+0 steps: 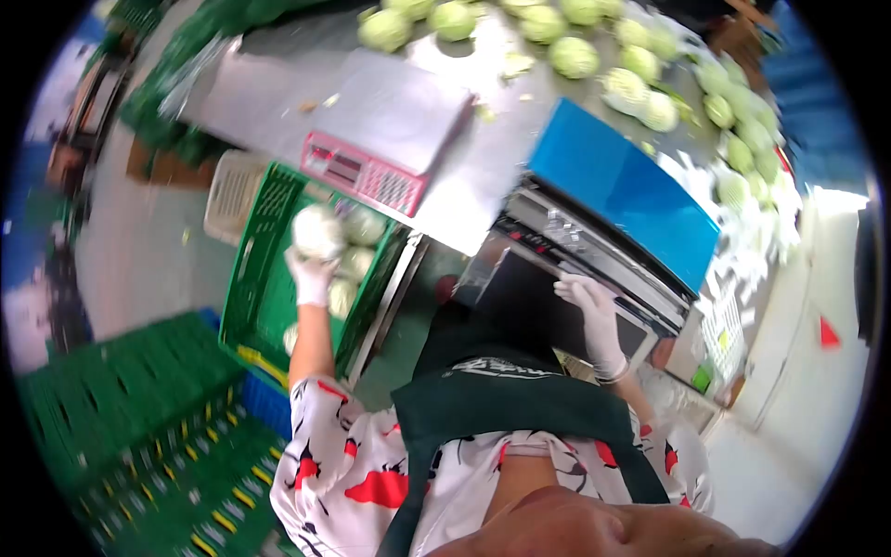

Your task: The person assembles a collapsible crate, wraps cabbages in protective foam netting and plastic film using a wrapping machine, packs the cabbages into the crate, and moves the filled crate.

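Observation:
My left hand [312, 276], in a white glove, grips a pale round cabbage [317, 229] at the upper part of a green plastic crate [244, 278]. Several more pale cabbages [360, 263] lie inside this crate, along its right side. My right hand [592, 314], also gloved in white, is stretched over the dark plate of a wrapping machine [534, 295], its fingers extended with nothing in them. Whether the fingertips touch the machine I cannot tell. The machine has a blue lid [624, 190] at its back.
A pink weighing scale [367, 176] with a flat metal top stands on the steel table [269, 97]. Loose green cabbages [573, 58] lie at the back, and netted ones [742, 121] are piled at right. Stacked green crates [121, 399] stand at lower left.

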A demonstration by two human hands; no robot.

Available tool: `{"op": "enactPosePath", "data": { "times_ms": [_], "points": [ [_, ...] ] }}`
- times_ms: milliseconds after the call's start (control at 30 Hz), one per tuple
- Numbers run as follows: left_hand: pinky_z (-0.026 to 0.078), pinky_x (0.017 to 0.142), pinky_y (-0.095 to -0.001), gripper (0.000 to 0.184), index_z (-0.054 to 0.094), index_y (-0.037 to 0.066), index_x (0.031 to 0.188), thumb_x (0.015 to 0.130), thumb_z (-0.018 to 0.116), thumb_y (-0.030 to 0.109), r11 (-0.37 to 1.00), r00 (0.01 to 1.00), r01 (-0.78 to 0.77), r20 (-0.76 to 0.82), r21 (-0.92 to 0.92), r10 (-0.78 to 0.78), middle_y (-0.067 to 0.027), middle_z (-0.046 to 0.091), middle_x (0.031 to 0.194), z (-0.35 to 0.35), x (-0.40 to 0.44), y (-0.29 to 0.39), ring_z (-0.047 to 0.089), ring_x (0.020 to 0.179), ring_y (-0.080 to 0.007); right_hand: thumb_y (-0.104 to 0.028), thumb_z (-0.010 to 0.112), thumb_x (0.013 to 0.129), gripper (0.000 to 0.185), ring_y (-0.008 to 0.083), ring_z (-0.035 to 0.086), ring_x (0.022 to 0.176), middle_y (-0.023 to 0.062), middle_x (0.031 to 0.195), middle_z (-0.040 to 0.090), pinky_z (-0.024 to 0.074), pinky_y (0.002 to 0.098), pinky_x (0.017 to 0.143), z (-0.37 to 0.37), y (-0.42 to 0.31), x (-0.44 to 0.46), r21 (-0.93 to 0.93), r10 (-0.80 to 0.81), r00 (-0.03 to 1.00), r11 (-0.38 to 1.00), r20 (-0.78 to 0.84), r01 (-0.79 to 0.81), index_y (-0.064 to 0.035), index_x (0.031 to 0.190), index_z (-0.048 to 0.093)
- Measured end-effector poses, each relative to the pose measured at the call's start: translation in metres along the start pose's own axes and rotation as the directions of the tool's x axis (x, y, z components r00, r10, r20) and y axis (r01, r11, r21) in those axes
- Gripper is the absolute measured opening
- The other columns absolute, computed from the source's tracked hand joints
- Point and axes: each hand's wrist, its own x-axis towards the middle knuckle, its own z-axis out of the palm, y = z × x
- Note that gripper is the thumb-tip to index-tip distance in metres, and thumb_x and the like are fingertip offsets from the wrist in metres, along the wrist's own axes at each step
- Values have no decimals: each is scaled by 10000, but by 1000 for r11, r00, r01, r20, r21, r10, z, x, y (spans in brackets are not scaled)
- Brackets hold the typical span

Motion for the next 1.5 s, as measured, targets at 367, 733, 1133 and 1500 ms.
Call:
{"op": "enactPosePath", "data": {
  "times_ms": [367, 733, 1133, 1500],
  "points": [
    [504, 963, -340, 468, 453, -58, 1410, 1028, 484, 210, 487, 653, -625, 751, 610, -104, -162, 626, 1267, 361, -30, -212, 640, 1120, -238, -242, 663, 935, 356, 197, 631, 1044, 114, 1122, 692, 466, 300, 951, -230, -51, 194, -422, -370, 865, 881, -339, 212, 12, 1184, 654],
    [548, 875, -400, 985, 321, 10, 1486, 791, 776, 539, -8, 872, -323, 294, 946, -392, -174, 532, 1367, 549, 104, -531, 565, 1212, -281, -420, 831, 759, 754, 212, 660, 1054, 174, 1200, 666, 522, 319, 908, -329, -11, 463, -73, -199, 936, 980, -289, 186, 88, 1247, 561],
    [524, 959, -345, 803, 343, -17, 1473, 854, 784, 241, 296, 588, -605, 666, 739, -459, -183, 576, 1318, 524, 19, -492, 619, 1145, -237, -360, 846, 747, 788, 260, 661, 1042, 213, 1193, 655, 529, 350, 886, -303, -98, 310, -290, -205, 913, 952, -354, 102, 33, 1336, 502],
    [293, 1163, -423, 675, 229, -55, 1524, 992, 545, 216, 7, 441, -858, 743, 514, -503, -295, 376, 1478, 328, -156, -390, 409, 1365, -404, -218, 860, 756, 899, 289, 543, 1235, 212, 1309, 546, 457, 382, 1034, -182, -31, 52, -336, -214, 819, 942, -533, 27, 52, 1442, 347]
  ]
}}
